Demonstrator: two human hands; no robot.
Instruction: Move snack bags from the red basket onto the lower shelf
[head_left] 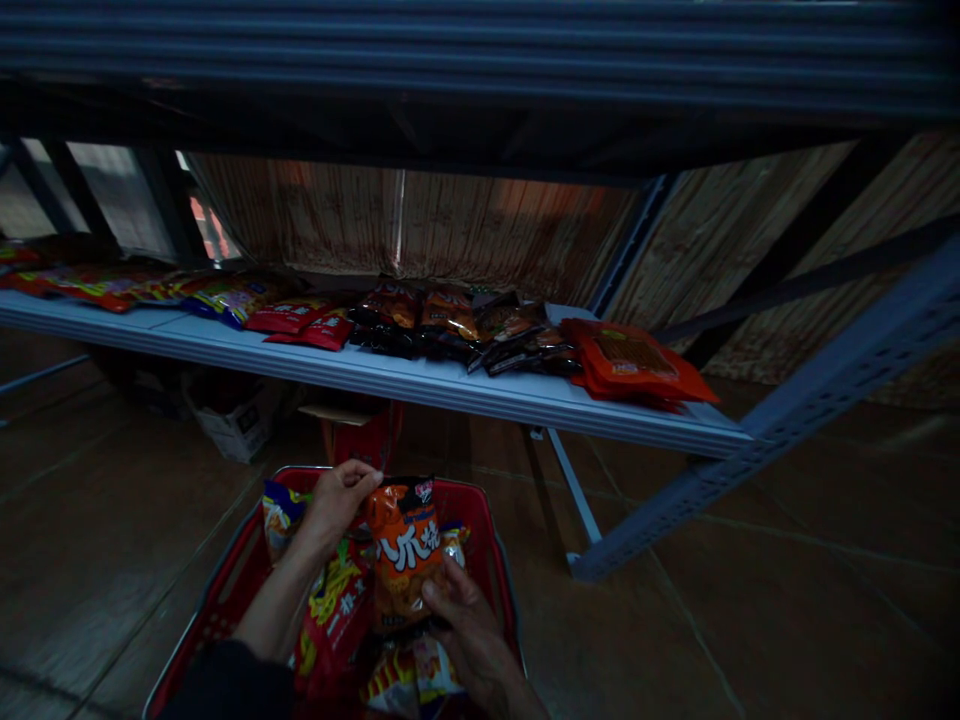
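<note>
Left hand [341, 500] pinches orange bag [405, 550] by top corner; right hand [469, 610] grips lower edge (likely for upright support), over red basket [491, 540].

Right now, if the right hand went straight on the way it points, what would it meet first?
The orange bag, it seems: the right hand has its thumb on the front. Depth beyond that is unclear.
</note>
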